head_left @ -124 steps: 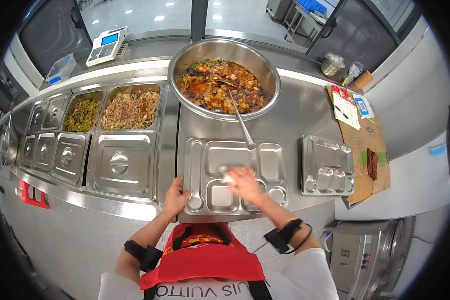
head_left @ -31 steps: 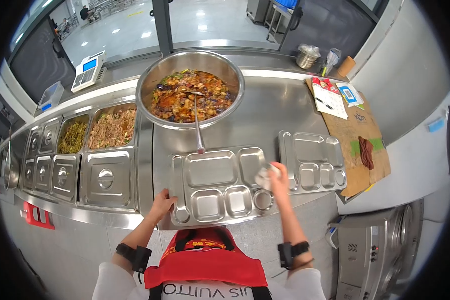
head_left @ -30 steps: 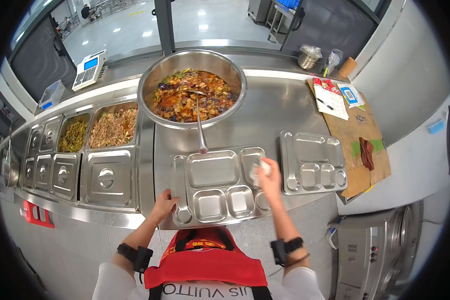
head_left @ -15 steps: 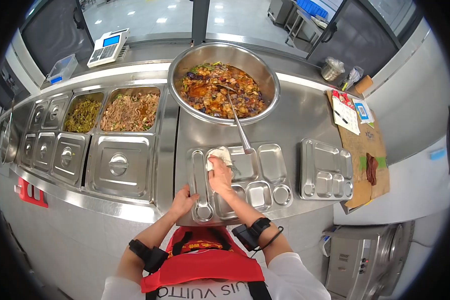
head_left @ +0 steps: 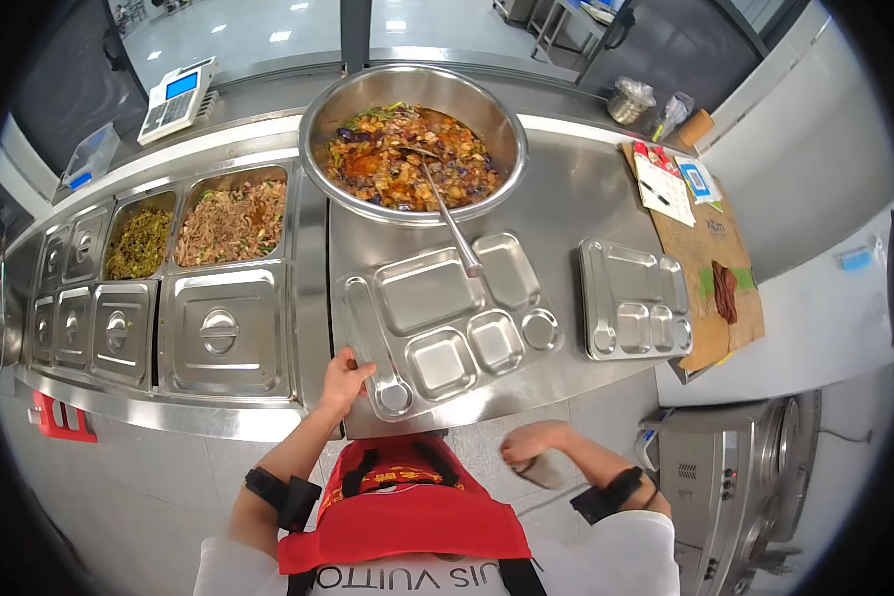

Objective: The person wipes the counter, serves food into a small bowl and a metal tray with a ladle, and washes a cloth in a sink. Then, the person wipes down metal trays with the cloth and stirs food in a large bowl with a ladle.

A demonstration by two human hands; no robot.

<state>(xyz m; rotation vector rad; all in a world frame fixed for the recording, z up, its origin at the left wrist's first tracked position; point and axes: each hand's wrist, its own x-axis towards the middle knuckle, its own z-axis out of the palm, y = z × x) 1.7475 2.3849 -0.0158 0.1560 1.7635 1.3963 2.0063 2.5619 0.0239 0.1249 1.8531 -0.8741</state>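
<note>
A stainless steel compartment tray [head_left: 399, 343] lies at a slant on the counter. My left hand [head_left: 346, 379] grips its lower left edge, fingers closed around the rim beside the long narrow slot. My right hand [head_left: 534, 441] is off the tray, over the floor past the counter's front edge, with its fingers curled. A greyish cloth [head_left: 538, 473], partly hidden and blurred, hangs below it. A large steel bowl [head_left: 512, 189] of saucy eggplant stew stands behind the tray. The ladle [head_left: 453, 224] leans in it, with its handle end over the tray's back edge.
Stacked compartment trays [head_left: 598, 318] stand at right, by cardboard [head_left: 700, 338] with papers. Food pans at left hold shredded meat [head_left: 233, 223] and chopped greens [head_left: 139, 243]; others have lids [head_left: 258, 343]. A scale [head_left: 177, 99] sits behind. A steel appliance [head_left: 710, 477] stands at lower right.
My right hand has left the tray with the cloth and moved down and right, past the counter edge. The tray has turned anticlockwise, with my left hand still on its edge.
</note>
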